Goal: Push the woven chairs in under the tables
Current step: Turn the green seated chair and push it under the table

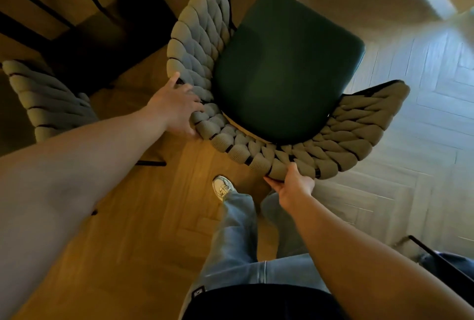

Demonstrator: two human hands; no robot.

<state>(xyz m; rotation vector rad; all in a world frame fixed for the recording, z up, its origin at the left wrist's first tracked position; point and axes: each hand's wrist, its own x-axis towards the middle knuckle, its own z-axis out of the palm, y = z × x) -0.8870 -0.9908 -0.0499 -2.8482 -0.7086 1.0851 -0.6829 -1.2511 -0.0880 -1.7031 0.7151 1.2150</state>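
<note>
Woven chair [343, 137] centre of view, green seat [287, 63] toward far side, backrest near. Left hand [177, 106] grips backrest's left rim, fingers curled over weave. Right hand [295, 186] pinches near rim. Second woven chair [48, 104] at left.

Chair [287, 63]: open floor [410, 165] along its right side. On its left a second chair [48, 104] stands near, with only a narrow gap between. Dark table legs [38, 4] crowd the upper left corner.
</note>
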